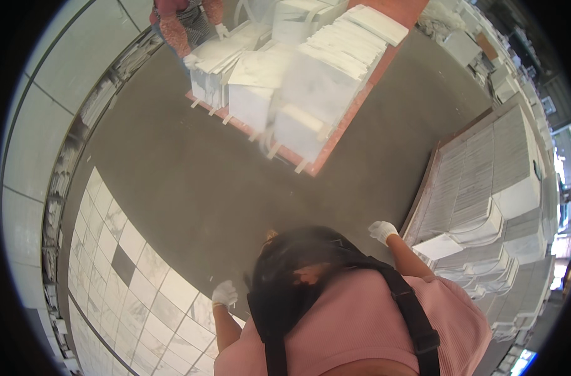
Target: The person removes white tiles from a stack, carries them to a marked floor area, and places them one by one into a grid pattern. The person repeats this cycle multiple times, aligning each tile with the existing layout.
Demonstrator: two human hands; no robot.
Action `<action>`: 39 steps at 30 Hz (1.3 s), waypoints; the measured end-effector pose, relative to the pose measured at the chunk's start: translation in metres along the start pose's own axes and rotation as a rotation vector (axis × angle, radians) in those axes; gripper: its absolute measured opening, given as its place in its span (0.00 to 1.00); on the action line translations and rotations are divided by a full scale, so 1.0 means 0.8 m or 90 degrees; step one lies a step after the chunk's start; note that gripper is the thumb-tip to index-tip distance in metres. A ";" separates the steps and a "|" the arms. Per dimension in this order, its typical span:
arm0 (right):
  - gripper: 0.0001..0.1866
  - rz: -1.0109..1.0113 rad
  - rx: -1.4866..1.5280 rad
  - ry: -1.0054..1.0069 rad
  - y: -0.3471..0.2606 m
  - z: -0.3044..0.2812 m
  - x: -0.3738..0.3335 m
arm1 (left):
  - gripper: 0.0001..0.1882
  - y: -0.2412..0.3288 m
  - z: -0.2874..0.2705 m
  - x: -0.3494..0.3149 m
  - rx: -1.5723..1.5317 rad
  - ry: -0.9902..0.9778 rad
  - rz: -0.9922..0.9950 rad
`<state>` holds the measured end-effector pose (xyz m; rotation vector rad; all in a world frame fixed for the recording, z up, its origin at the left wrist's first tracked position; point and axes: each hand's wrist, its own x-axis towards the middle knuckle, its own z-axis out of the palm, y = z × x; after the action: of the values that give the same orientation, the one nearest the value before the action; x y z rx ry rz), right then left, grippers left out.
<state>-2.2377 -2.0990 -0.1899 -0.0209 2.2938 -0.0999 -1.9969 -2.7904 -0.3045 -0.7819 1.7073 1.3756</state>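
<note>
Both of my hands wear white knit gloves and hang apart at my sides, away from the stacks. At the lower left, my left hand (224,293) is loosely bent, with its fingers a little apart and nothing in it. Beside it lie white grey-veined tiles (163,285) laid out in a grid, one of them dark grey. My right hand (381,231) is out to the right with fingers slightly curled, also without anything in it. It is nearest to a long stack of thin white slabs (461,182), without visible contact. A black bag (304,263) with straps hangs at my front.
Ahead, a reddish pallet table (345,128) bears stacked white marble tiles (254,69). Behind its left end another person (179,28) in a striped apron and white glove leans over the tiles. Grey floor (191,175) lies between. Large pale panels (60,75) line the left.
</note>
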 end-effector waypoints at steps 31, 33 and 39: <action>0.21 -0.041 0.276 0.517 -0.126 -0.499 0.266 | 0.06 0.349 -0.100 0.230 0.666 -0.223 0.306; 0.23 -0.036 0.242 0.566 -0.144 -0.554 0.293 | 0.06 0.366 -0.087 0.230 0.653 -0.219 0.244; 0.31 0.027 0.104 0.620 -0.179 -0.654 0.371 | 0.04 0.462 -0.155 0.270 0.222 -0.175 -0.041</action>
<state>-2.8288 -2.2213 -0.0548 0.2023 3.2450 -0.3343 -2.4409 -2.8264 -0.2996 -0.4257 1.6265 1.0461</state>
